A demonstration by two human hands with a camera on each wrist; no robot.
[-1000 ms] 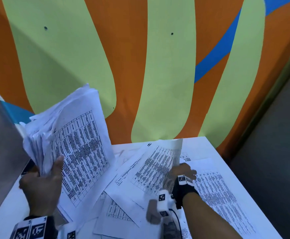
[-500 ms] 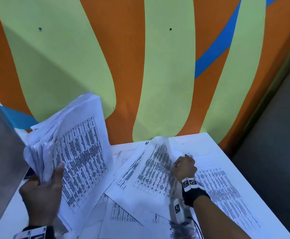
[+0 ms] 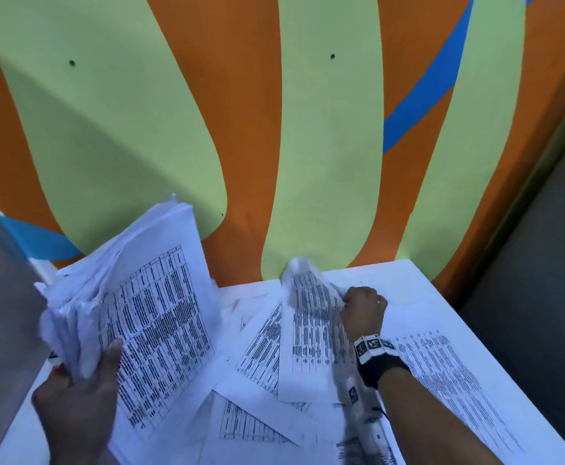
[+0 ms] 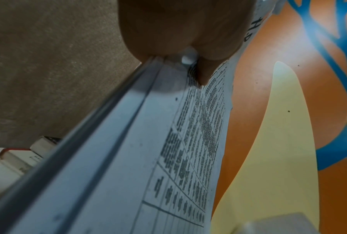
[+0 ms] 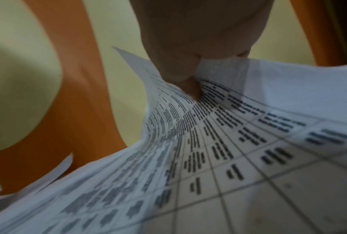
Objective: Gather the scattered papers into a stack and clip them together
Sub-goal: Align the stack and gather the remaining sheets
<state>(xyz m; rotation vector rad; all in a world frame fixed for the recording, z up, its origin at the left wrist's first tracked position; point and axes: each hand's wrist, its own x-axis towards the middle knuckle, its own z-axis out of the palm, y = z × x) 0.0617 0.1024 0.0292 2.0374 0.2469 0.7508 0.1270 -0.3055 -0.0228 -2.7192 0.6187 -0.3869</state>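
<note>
Two hands are engaged, and the risks begin nearest the camera; at the lower left of the head view the left hand point(image 3: 73, 401) is clamped round the bottom edge of a thick, ragged stack point(image 3: 146, 297) of printed papers, thumb laid across the front page, the sheets tilted up and fanned at their upper corners; since the edges are not squared, inner sheets could probably slip out if the grip is loosened while another page is fed in. In the lower middle, loose sheets point(image 3: 257, 421) are overlapped at odd angles on the white table point(image 3: 408, 280); they could be dragged or pushed off the edge by a passing forearm. Further up, at centre right, a single sheet point(image 3: 311, 323) is pinched at its side by the curled fingers of the right hand point(image 3: 365, 310); the page is buckled and lifted at its far corner, so a crease or tear is judged likely if it is pulled quickly. At the lower right one more printed page point(image 3: 448, 374) is lain flat beside the wrist. No clip can be made out.
</note>
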